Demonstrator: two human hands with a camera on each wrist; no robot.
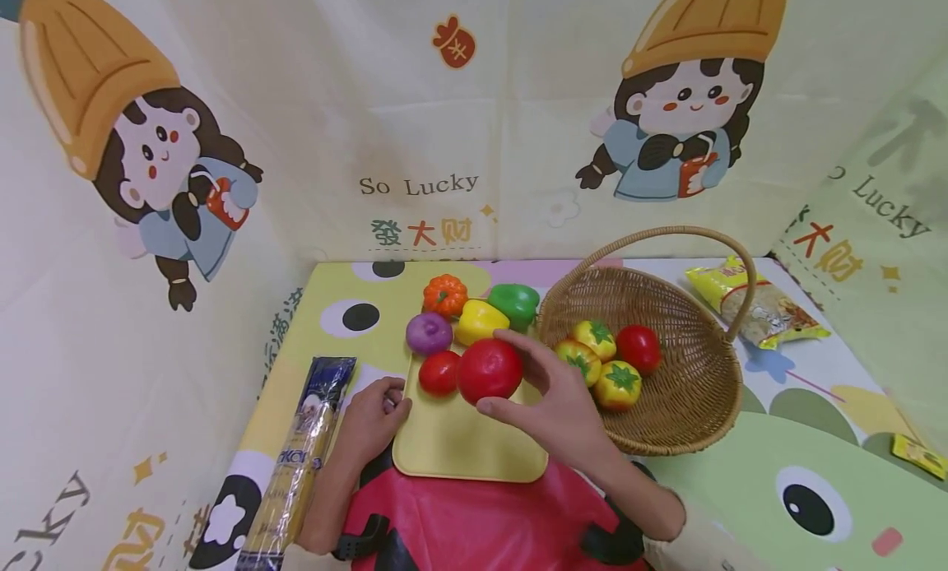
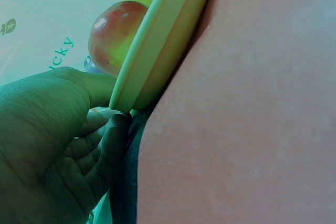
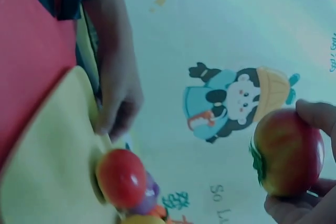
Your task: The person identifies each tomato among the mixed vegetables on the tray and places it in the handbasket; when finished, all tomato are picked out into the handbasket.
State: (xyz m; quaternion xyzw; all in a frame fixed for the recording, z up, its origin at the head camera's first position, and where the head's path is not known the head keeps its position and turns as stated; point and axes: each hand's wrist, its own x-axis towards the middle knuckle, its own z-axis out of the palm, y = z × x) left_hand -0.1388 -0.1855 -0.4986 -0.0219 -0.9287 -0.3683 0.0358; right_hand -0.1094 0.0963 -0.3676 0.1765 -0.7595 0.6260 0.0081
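Note:
My right hand (image 1: 566, 406) holds a red tomato (image 1: 489, 372) between thumb and fingers, raised above the yellow tray (image 1: 470, 452). A green leafy top shows on this tomato (image 3: 289, 153) in the right wrist view. With thumb and fingers, my left hand (image 1: 374, 419) pinches the tray's left edge; the thumb meets the rim (image 2: 139, 72) in the left wrist view. Toward the tray's far end lie another red tomato (image 1: 439, 375), a purple onion (image 1: 429, 333), a small orange pumpkin (image 1: 445, 294), a yellow bell pepper (image 1: 481, 321) and a green bell pepper (image 1: 515, 303).
Right of the tray, a tilted wicker basket (image 1: 696, 382) with a tall handle holds several yellow fruits (image 1: 618, 385) and a red one (image 1: 638, 349). A yellow snack bag (image 1: 770, 308) lies behind it. A packet of noodles (image 1: 296, 464) lies at the left.

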